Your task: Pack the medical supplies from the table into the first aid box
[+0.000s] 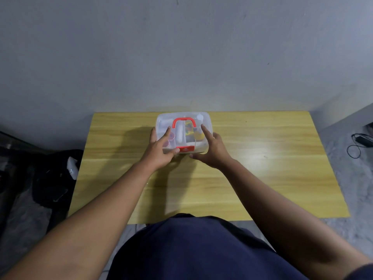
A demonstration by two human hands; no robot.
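1. Table (262, 158): light wood, set against a grey wall.
2. Box (207, 123): clear plastic, at 12 o'clock on the table, close to the far edge. Lid is down; red handle (183, 120) lies flat on top, red latch (186, 148) on the near wall.
3. Supplies seen through the lid: white tube (179, 134) mid-box, printed packet (189, 129) just at its 3 o'clock, yellow item (198, 136) beyond that. Blurred, no finer detail.
4. Left hand (159, 148): at the box's 8 o'clock, fingers straight and spread on the lid, thumb at the near edge beside the latch.
5. Right hand (214, 150): at the box's 4 o'clock, fingers straight on the lid, thumb low by the near wall.
6. Hands apart, latch between them.
7. Floor: dark bag (54, 178) at the table's 9 o'clock, black cable (357, 144) at 3 o'clock.
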